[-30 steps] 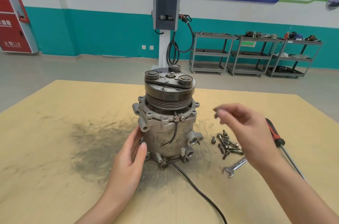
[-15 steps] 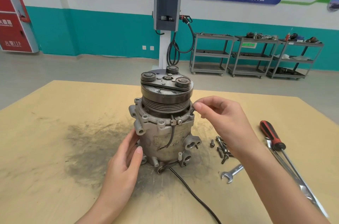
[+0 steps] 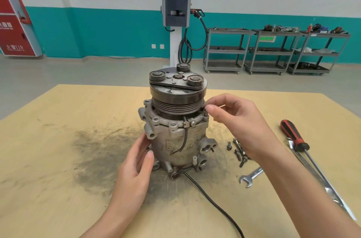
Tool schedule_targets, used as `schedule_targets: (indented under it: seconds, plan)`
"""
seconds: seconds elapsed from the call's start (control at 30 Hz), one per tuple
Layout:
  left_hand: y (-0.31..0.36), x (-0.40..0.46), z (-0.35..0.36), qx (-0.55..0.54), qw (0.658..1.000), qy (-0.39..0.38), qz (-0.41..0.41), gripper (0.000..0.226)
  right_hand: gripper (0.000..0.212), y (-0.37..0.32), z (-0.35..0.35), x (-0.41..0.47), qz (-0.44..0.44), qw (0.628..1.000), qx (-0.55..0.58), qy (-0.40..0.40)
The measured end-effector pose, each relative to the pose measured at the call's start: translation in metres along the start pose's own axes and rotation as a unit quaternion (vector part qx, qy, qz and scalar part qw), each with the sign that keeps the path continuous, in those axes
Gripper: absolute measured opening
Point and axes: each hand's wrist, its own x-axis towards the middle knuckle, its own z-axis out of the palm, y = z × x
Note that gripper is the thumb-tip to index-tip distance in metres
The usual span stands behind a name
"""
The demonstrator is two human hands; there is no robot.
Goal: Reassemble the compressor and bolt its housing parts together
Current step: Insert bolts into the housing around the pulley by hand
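While left hand [image 3: 136, 167] steadies compressor [image 3: 175, 120], right hand [image 3: 240, 120] pinches bolt [image 3: 206, 110]

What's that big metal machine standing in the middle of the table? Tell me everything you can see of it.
The compressor stands upright on the wooden table, over a dark grimy smear. Its body is dull, dirty grey cast metal with lugs and ports; on top sits a dark grooved pulley under a plate with three round pads. A black cable trails from its base. The left hand steadies its side; the right hand pinches at a flange hole, right side.
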Motion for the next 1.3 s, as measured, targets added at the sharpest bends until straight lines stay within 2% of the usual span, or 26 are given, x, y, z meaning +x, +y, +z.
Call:
schedule_targets:
  seconds: [0.17,0.27,0.4,0.6,0.73,0.9,1.13,1.3]
  plan:
    - [-0.001,0.001,-0.001,0.013,1.0,-0.002,0.0,0.044,0.008,0.001,-0.002,0.0,0.001,1.0,0.0,-0.012]
    - [-0.002,0.001,0.0,0.011,1.0,0.0,-0.001,0.045,0.001,0.002,0.002,-0.001,-0.009,1.0,-0.009,0.007]
    - [-0.001,0.0,0.0,0.007,1.0,-0.001,-0.001,0.044,0.008,0.003,0.009,-0.002,-0.033,0.999,-0.021,0.034]
    - [0.0,0.0,0.0,0.007,1.0,-0.004,-0.002,0.044,0.005,0.004,-0.001,0.001,-0.012,1.0,0.003,-0.011]
    - [0.001,0.0,-0.001,0.005,1.0,-0.004,-0.005,0.044,0.006,0.005,0.003,0.0,-0.015,1.0,0.011,0.009]
    - [0.002,0.001,-0.004,0.031,1.0,0.002,-0.004,0.042,0.006,0.004,0.008,-0.002,-0.03,0.998,-0.033,0.033]
    - [0.0,-0.001,-0.003,0.047,0.999,-0.015,-0.013,0.043,0.003,-0.001,0.002,-0.002,-0.026,0.997,-0.067,0.004]
    - [-0.001,-0.002,-0.004,0.047,0.999,-0.013,-0.019,0.045,0.006,-0.003,0.005,-0.004,-0.031,0.996,-0.079,0.02]
